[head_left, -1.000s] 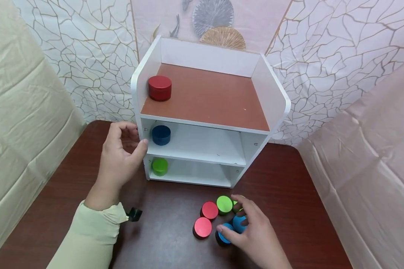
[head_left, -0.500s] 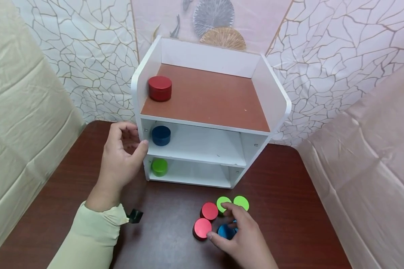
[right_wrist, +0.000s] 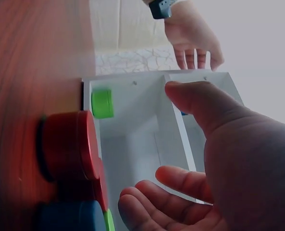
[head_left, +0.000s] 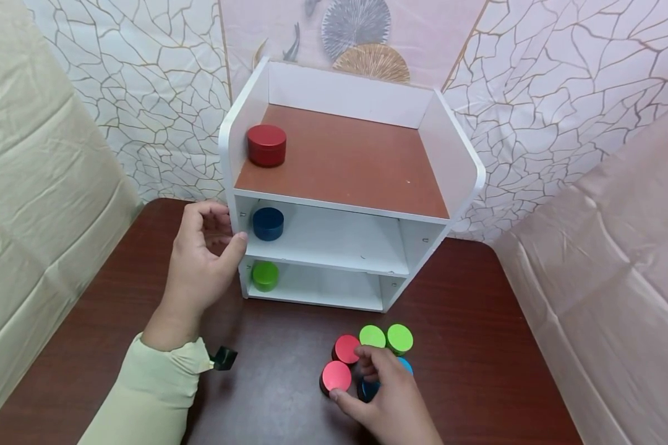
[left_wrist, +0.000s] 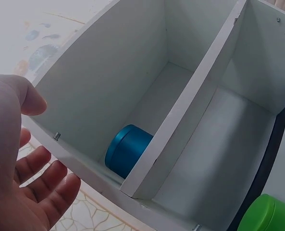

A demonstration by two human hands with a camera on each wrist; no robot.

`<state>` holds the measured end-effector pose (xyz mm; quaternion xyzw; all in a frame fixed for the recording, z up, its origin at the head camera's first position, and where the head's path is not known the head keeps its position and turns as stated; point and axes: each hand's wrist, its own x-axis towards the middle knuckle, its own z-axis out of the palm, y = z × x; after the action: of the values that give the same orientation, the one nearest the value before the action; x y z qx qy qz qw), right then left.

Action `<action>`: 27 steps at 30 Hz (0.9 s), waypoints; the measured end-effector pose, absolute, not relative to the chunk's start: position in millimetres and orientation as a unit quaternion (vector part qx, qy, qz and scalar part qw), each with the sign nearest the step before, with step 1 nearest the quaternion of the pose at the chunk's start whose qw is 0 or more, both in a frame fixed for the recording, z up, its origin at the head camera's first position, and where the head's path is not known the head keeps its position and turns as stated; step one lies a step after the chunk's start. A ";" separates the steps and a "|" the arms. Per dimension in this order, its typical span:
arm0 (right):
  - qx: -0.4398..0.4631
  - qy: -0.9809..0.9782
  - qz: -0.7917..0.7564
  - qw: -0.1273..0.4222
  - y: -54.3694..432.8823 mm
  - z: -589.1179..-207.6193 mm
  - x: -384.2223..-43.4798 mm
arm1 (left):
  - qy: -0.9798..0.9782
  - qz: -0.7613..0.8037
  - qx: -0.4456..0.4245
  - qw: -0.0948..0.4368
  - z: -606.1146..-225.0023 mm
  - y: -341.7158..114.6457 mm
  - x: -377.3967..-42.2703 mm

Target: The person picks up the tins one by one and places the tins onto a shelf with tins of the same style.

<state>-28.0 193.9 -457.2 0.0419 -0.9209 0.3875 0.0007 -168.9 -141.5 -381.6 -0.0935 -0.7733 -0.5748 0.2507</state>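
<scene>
My right hand (head_left: 389, 392) hovers over a group of round lidded tins on the table, thumb close to the nearer red tin (head_left: 336, 374). Its fingers are loosely bent, with a gap between thumb and fingers in the right wrist view. Beside it are another red tin (head_left: 346, 348), two green tins (head_left: 399, 337) and two blue tins (head_left: 368, 390), the blue ones partly hidden by the hand. My left hand (head_left: 200, 262) stays at the left side panel of a white shelf unit (head_left: 334, 213), thumb at the front edge, fingers relaxed along the outer side.
A dark red tin (head_left: 266, 146) stands on the shelf's brown top at left. Below it, a dark blue tin (head_left: 268, 224) sits on the middle level and a green tin (head_left: 265, 276) on the bottom one. Padded cloth walls flank the brown table (head_left: 467, 346).
My right hand has moved left from over the blue tins toward the red ones, uncovering the right green tin. My left hand holds its place at the shelf.
</scene>
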 end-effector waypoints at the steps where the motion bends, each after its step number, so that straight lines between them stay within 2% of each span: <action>1: 0.043 -0.922 0.386 -0.001 192.7 -457.9 -27.8 | -0.773 -0.575 -0.094 0.251 -381.8 -141.6 -169.1; 11: 0.043 -0.936 0.350 -0.003 181.2 -460.7 -27.3 | -0.766 -0.585 -0.090 0.251 -384.6 -142.7 -171.9; 27: 0.077 -0.953 0.289 0.041 174.7 -464.8 -27.8 | -0.767 -0.592 -0.064 0.241 -383.6 -141.7 -173.8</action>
<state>-27.8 174.7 -464.8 0.0773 -0.9532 0.2895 0.0408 -173.8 -141.7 -383.6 -0.0645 -0.7666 -0.5916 0.2414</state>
